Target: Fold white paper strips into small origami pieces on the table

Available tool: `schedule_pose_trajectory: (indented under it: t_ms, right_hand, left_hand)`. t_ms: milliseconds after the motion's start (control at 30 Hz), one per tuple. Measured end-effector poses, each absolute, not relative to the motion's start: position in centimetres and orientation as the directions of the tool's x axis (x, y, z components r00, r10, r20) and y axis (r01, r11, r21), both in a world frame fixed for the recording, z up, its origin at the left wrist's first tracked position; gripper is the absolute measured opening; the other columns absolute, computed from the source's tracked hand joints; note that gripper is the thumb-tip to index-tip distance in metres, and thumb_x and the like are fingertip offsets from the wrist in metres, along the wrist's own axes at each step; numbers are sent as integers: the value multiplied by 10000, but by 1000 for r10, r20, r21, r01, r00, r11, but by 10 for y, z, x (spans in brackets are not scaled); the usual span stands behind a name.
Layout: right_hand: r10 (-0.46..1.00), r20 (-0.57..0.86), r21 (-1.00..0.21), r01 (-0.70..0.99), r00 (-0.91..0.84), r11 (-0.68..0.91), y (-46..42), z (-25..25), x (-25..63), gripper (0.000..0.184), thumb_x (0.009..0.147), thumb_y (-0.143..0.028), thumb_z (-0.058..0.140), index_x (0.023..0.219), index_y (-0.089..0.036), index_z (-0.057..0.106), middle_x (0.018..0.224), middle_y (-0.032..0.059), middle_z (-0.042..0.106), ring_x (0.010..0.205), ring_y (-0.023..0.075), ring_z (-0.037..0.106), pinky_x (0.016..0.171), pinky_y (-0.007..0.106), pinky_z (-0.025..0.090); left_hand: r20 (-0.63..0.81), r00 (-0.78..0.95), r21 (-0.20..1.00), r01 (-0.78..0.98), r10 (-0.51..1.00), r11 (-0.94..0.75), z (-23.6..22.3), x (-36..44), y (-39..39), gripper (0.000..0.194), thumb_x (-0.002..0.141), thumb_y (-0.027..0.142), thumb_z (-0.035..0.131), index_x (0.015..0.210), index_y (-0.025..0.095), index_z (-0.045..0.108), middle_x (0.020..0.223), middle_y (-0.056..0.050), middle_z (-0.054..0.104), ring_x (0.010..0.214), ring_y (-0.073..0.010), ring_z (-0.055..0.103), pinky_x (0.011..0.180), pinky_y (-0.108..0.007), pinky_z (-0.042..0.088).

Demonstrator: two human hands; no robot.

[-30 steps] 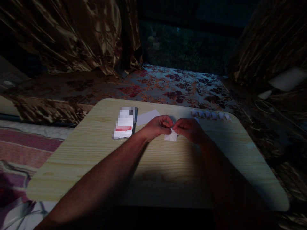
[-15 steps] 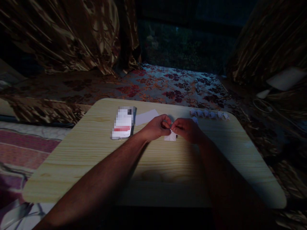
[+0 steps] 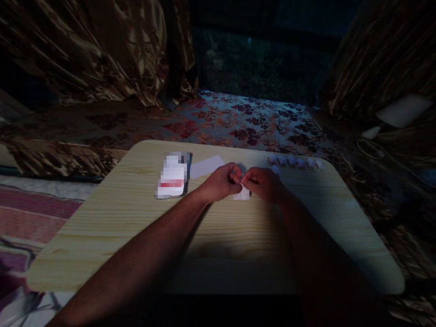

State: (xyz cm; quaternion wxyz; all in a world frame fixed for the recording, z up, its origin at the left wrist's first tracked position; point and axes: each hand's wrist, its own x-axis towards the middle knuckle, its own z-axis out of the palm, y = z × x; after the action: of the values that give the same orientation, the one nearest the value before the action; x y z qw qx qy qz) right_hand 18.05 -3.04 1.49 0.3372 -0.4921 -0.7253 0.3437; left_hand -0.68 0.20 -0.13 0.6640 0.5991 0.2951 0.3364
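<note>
A small white square of folded paper [image 3: 242,195], with creases on its face, lies on the pale wooden table [image 3: 119,227]. My left hand [image 3: 223,181] pinches its upper left part between thumb and fingers. Opposite it, my right hand [image 3: 262,182] grips the upper right part, fingertips close against those of the left. The paper's top edge is hidden behind the fingers. Just beyond my right hand sits a small folded paper piece [image 3: 275,170], partly covered by the hand.
Several small folded paper pieces [image 3: 295,161] stand in a row along the far right edge. A flat paper strip [image 3: 207,166] lies beyond my left hand, beside a phone [image 3: 172,175] with a blurred surface. A white lamp [image 3: 403,111] is off the table at right.
Both hands stay at the paper with only slight finger movement. The view has shifted a little.
</note>
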Motion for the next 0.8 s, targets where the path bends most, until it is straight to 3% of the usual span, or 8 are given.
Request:
schedule_pose_trajectory:
  t_ms: [800]
  right_hand:
    - [957,183,-786,551,-227,281,-31,14,179,90,762,-227,645,783,-171,713,612,-9,679,549,109,601,509,199,399]
  left_hand:
    - [41,591,997,-77,806,6,-1,-4,-1,333,624,117,715,869,179,498,655,52,617,527,-68,520,531,-204,340]
